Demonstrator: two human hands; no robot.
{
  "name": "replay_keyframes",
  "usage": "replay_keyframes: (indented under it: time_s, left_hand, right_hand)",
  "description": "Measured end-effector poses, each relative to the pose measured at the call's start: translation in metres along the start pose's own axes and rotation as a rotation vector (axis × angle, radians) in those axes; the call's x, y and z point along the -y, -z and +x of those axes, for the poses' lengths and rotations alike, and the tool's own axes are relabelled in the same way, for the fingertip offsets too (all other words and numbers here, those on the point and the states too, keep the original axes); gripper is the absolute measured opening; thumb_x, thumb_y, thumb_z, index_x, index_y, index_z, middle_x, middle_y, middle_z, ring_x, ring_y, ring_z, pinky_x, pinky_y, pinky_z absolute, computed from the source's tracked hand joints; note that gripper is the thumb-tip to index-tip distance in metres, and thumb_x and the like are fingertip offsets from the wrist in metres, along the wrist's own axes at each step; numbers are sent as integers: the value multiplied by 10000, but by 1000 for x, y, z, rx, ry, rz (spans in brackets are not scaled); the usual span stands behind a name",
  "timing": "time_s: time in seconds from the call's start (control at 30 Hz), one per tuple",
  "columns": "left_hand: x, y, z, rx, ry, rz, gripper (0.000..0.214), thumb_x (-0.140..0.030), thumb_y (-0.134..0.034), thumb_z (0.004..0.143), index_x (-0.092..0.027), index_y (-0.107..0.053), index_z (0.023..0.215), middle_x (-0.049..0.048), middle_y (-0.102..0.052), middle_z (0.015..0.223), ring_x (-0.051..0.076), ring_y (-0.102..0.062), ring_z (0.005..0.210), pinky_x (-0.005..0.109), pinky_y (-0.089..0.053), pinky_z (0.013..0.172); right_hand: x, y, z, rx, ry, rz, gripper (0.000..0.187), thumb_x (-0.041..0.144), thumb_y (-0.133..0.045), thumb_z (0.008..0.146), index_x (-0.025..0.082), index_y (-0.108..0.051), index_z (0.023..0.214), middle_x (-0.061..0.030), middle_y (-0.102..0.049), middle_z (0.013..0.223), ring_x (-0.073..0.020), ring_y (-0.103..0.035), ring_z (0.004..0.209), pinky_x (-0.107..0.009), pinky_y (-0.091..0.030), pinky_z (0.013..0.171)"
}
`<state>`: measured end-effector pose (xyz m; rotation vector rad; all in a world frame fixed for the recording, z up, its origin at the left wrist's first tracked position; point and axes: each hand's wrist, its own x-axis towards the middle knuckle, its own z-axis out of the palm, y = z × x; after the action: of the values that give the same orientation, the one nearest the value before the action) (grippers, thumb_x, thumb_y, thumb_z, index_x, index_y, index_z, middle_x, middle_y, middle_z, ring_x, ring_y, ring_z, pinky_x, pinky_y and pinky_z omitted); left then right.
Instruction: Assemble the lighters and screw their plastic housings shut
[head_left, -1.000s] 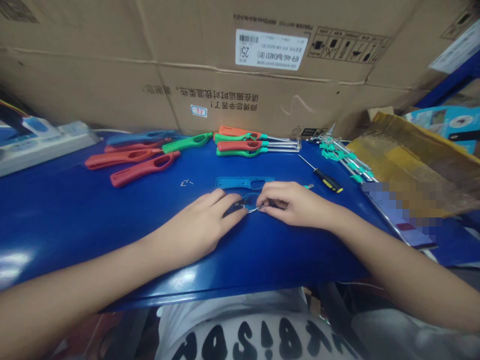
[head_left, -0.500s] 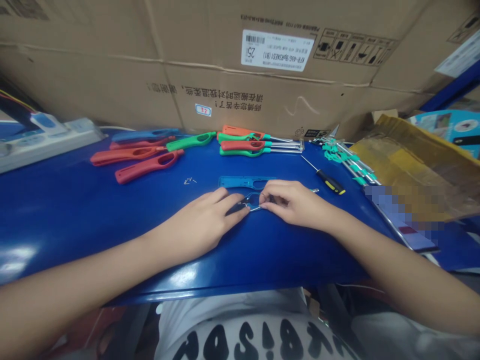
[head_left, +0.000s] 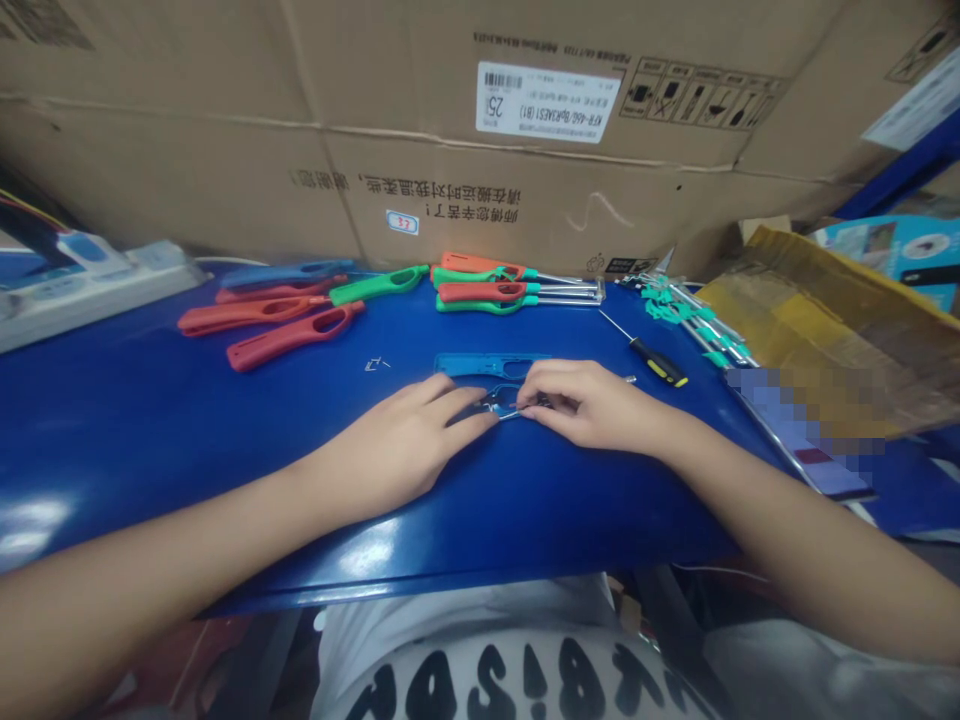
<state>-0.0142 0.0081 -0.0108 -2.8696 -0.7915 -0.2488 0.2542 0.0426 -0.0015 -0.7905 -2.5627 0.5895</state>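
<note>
Between my hands on the blue table lies a blue lighter half-shell point(head_left: 510, 393) with small metal parts and a thin rod in it. My left hand point(head_left: 409, 440) has thumb and fingers closed around its left end, which they mostly hide. My right hand point(head_left: 581, 405) pinches at the right side of the opening; a small part shows at the fingertips, too small to name. Just behind them lies another blue lighter half-shell point(head_left: 469, 366), flat and apart from the fingers. A metal end point(head_left: 630, 379) shows beyond my right hand.
Red, green and blue lighter handles point(head_left: 292, 335) lie at back left, finished-looking lighters point(head_left: 480, 292) behind centre. A screwdriver point(head_left: 658, 362), metal lighter tubes point(head_left: 701, 325) and a taped carton point(head_left: 825, 340) are right. Small pins point(head_left: 375, 364) lie left; a power strip point(head_left: 97, 290) stands far left.
My left fingers have shifted slightly, showing more of the small metal parts in the shell. My right hand keeps its pinch in nearly the same place. The whole view has moved a little.
</note>
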Motion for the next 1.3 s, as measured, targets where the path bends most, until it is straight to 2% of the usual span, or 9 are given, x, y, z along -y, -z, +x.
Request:
replay_keyframes:
  time_s: [0.37,0.63,0.8,1.13,1.3]
  left_hand:
    - [-1,3,1,-19,19,-63,426,-68,-524,932,-173,-619,1334,147,-582,1393,306,-532,1165,469,-531,991]
    - [0,1,4,-44,57,-157,380,-118,-446,995,-178,-626,1325,131,-602,1343,280,-539,1115,457,-536,971]
    - [0,1,4,-35,58,-147,379,-123,-454,994,-183,-615,1332,131,-589,1361,287,-531,1148,465,-528,986]
    - [1,0,2,-30,40,-105,420,-82,-519,944,-183,-595,1345,136,-564,1386,295,-518,1191,459,-521,999]
    - [-1,1,2,-37,40,-118,412,-76,-521,941,-177,-600,1333,141,-570,1376,296,-528,1196,456,-520,996]
  right_hand:
    - [-3,-1,0,-25,21,47,103,141,-641,919,160,-738,948,-46,-701,906,-115,-616,747,-228,-464,693]
    - [-1,0,0,-36,16,26,92,122,-650,898,152,-728,935,-20,-677,852,-78,-513,616,-214,-426,619]
    - [-3,-1,-2,-79,11,8,74,115,-641,890,155,-703,891,-8,-647,804,-77,-504,598,-213,-422,599]
    - [-6,-1,-2,-76,60,3,102,137,-621,916,165,-719,922,-45,-697,888,-96,-568,649,-228,-445,631]
    - [-4,2,-1,-32,79,-5,122,141,-592,932,170,-710,914,-53,-696,905,-123,-630,759,-232,-474,684]
